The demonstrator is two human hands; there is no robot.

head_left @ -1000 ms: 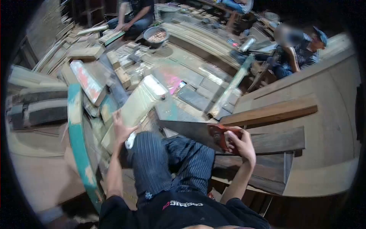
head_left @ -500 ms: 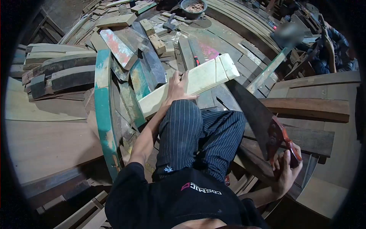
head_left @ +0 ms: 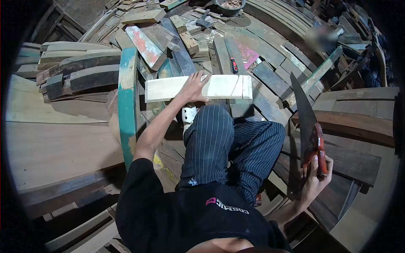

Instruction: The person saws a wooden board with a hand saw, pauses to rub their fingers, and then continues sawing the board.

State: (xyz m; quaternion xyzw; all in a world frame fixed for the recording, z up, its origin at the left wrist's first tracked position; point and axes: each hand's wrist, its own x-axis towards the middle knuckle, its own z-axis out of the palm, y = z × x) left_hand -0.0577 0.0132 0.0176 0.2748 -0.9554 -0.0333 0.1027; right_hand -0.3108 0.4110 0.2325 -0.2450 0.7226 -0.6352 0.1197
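My left hand point(head_left: 193, 88) is closed over a pale wooden board point(head_left: 225, 87), fingers on its top face and thumb at the near edge. The board lies crosswise just beyond my knees, and thin dark lines cross its face near the right end. Off to the right, my right hand point(head_left: 315, 179) grips a handsaw point(head_left: 304, 120) by its reddish wooden handle. The saw's dark blade points away from me, apart from the board. A tool with a red-and-black handle point(head_left: 234, 65) rests on wood behind the board.
Painted offcuts point(head_left: 145, 46) are piled ahead on the left. A teal-painted beam point(head_left: 127, 111) stands left of my leg, near stacked curved pieces point(head_left: 95, 78). A hammer-like tool point(head_left: 205, 20) and a basin point(head_left: 230, 9) are farther off. Another person point(head_left: 373, 69) is at far right.
The board has turned from slanting up to the right to lying nearly level. The saw blade has swung away from the board's right end and points more forward. My head view has shifted slightly.
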